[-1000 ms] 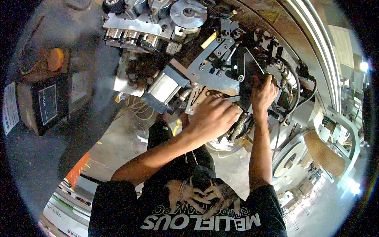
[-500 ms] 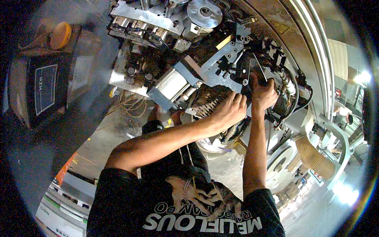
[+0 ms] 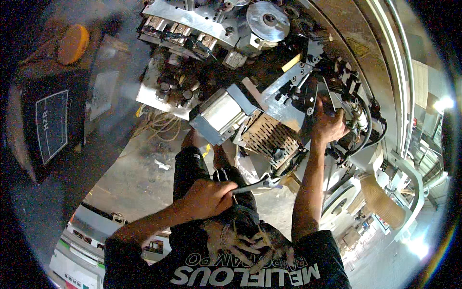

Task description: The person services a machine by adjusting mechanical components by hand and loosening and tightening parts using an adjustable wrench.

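My left hand [image 3: 208, 198] is drawn back in front of my waist, closed round a hand tool [image 3: 252, 187] with a slim dark handle and a bright metal end; its exact kind does not show. At the machine, my right hand [image 3: 329, 126] has its fingers curled in beside an upright dark metal plate [image 3: 312, 96]. What those fingers grip is hidden among the parts. A flat steel arm [image 3: 284, 98] runs just left of that hand. Below it sits a slotted metal cover [image 3: 269, 134], next to a silver and dark-grey motor-like block [image 3: 222, 114].
A round steel disc [image 3: 267, 21] and a block assembly [image 3: 185, 31] lie at the far side. Hoses and cables [image 3: 368, 127] hang right of my right hand. A ribbed tan duct [image 3: 382, 197] stands at the right, a black machine housing [image 3: 53, 120] at the left.
My left hand has moved from beside the right hand back toward my waist, and the dark-handled tool now shows in it. My right hand stays at the machine. The slotted cover is uncovered.
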The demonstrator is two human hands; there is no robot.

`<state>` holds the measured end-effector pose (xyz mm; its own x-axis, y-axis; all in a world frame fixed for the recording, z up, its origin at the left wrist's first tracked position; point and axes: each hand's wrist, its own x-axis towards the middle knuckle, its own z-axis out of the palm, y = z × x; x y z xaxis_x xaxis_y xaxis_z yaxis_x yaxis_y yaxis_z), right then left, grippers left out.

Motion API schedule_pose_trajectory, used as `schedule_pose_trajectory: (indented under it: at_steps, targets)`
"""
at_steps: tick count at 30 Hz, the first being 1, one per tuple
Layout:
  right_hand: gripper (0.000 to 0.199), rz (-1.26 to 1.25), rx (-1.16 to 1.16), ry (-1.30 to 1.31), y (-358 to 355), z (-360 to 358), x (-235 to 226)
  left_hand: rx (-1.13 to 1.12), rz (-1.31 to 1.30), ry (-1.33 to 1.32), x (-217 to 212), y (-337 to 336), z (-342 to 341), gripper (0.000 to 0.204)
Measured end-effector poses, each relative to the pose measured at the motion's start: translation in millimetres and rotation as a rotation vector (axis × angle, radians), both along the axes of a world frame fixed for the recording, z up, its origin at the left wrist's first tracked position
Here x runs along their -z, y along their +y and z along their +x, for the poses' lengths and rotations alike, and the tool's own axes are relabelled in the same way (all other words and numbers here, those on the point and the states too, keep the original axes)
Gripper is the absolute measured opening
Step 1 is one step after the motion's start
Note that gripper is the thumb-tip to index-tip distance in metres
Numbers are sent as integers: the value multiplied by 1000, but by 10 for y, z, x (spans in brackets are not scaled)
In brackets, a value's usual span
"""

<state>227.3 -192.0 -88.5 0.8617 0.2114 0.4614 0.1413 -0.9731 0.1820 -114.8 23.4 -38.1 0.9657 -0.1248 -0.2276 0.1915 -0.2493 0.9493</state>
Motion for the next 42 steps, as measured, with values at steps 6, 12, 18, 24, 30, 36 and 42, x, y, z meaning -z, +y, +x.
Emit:
schedule_pose_trajectory:
  at_steps: [6, 12, 18, 24, 30, 36, 42]
  targets:
    - [68, 6, -89, 127, -488, 5, 166, -113, -96, 202, -87, 55, -171, 26]
    - [62, 68, -368, 337, -254, -92, -209, -300, -46, 126, -67, 182, -221, 27]
    - [58, 29, -186, 76, -140, 59, 36, -315, 44, 56, 1, 155, -314, 29]
    - [58, -7, -155, 1, -66, 118, 113, -313, -43, 130, 30, 142, -367, 30]
    - [57, 105, -315, 197, -99, -66, -34, -313, -52, 139, 51, 203, -354, 29]
    - [61, 32, -143, -27, -127, 45, 135, -338, -62, 93, 105, 181, -333, 30]
    - [53, 27, 64, 15, 188, 21, 52, -328, -59, 92, 124, 163, -318, 30]
